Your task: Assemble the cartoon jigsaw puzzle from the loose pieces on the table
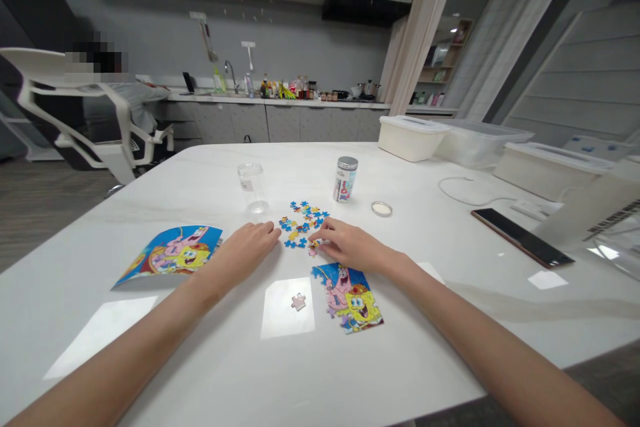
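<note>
My right hand (345, 243) has its thumb and fingers pinched on a pink and yellow puzzle piece (313, 249) at the near edge of a loose pile of puzzle pieces (303, 219). On the left of the pile, my left hand (254, 243) rests on the table with its fingers curled together, no piece visible in it. A partly joined cartoon puzzle (356, 300) lies below my right wrist. One grey-backed piece (299, 301) sits apart, left of that puzzle. The curved picture sheet (175, 253) beside my left forearm shows the same cartoon figures.
Behind the pile stand a clear open jar (253, 188) and a labelled can with a metal lid (345, 180). A ring-shaped lid (381, 208) lies nearby. Rightward are a phone (523, 237), a white cable and storage boxes (413, 138). A person sits on a white chair (95, 120) at far left.
</note>
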`<control>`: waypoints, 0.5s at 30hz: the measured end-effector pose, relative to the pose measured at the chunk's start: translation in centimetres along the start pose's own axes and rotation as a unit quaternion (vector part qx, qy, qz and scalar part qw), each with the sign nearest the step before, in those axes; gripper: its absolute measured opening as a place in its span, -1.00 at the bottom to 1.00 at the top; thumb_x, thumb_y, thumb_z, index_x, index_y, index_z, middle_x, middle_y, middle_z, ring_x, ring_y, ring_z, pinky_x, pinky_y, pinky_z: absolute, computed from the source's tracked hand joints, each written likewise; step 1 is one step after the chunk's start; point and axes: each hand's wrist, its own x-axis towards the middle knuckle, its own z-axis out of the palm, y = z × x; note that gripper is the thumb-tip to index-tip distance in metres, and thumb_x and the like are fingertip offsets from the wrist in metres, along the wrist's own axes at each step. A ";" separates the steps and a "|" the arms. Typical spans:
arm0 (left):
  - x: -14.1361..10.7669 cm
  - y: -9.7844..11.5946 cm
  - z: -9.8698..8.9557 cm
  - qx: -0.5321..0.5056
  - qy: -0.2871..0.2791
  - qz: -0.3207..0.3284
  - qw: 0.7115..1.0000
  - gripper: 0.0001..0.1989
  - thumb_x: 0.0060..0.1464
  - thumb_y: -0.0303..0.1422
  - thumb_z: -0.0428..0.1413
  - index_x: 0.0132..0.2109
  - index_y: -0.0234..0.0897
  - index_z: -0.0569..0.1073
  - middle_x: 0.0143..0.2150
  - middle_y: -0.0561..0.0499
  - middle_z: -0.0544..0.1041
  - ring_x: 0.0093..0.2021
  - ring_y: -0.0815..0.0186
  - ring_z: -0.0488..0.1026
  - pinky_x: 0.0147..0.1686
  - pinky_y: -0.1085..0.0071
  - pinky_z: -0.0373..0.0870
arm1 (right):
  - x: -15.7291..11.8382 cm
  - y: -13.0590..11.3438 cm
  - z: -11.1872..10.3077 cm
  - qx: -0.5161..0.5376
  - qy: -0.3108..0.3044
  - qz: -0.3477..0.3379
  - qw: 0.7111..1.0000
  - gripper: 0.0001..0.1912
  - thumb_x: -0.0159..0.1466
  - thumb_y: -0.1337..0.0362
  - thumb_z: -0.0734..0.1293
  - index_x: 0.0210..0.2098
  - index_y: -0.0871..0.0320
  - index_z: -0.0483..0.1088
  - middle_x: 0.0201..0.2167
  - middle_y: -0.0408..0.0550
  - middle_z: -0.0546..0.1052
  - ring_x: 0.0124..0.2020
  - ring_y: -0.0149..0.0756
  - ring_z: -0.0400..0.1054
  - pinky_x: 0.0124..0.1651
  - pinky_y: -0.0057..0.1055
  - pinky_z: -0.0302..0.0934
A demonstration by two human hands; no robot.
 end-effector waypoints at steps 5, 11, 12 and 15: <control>-0.5 -0.4 -1.1 0.018 -0.016 -0.006 1.000 -0.74 0.29 -0.44 -0.14 -0.26 -0.34 0.43 -0.35 -0.12 0.45 -0.39 0.19 0.47 -0.35 0.31 0.33 | 0.1 -0.5 0.1 0.018 -0.022 -0.001 1.000 -0.80 0.35 0.25 0.23 -0.12 0.08 0.46 -0.17 -0.01 0.42 -0.18 -0.30 0.36 -0.15 -0.38 0.25; -1.2 -3.1 -0.9 -0.096 -0.072 0.041 0.992 -0.78 0.29 -0.35 -0.06 -0.29 -0.26 0.41 -0.34 -0.02 0.46 -0.36 0.26 0.47 -0.32 0.39 0.28 | 0.1 -0.2 -0.2 0.038 -0.035 0.037 0.998 -0.84 0.30 0.23 0.30 -0.15 0.11 0.46 -0.14 -0.01 0.43 -0.20 -0.30 0.35 -0.16 -0.38 0.23; -1.2 -3.4 -0.8 -0.117 -0.076 0.041 0.989 -0.79 0.29 -0.37 -0.07 -0.29 -0.25 0.41 -0.33 0.00 0.46 -0.35 0.28 0.47 -0.32 0.40 0.27 | 0.1 -0.2 -0.2 0.044 -0.039 0.038 0.998 -0.83 0.30 0.22 0.30 -0.15 0.11 0.46 -0.14 -0.01 0.43 -0.20 -0.30 0.35 -0.15 -0.38 0.23; -1.2 -3.6 -0.5 -0.156 -0.077 0.039 0.984 -0.81 0.27 -0.41 -0.08 -0.30 -0.23 0.38 -0.31 0.03 0.46 -0.31 0.29 0.47 -0.30 0.41 0.25 | 0.2 -0.1 -0.4 0.073 -0.052 0.031 0.996 -0.82 0.30 0.20 0.30 -0.16 0.11 0.46 -0.16 -0.02 0.42 -0.21 -0.32 0.34 -0.15 -0.38 0.22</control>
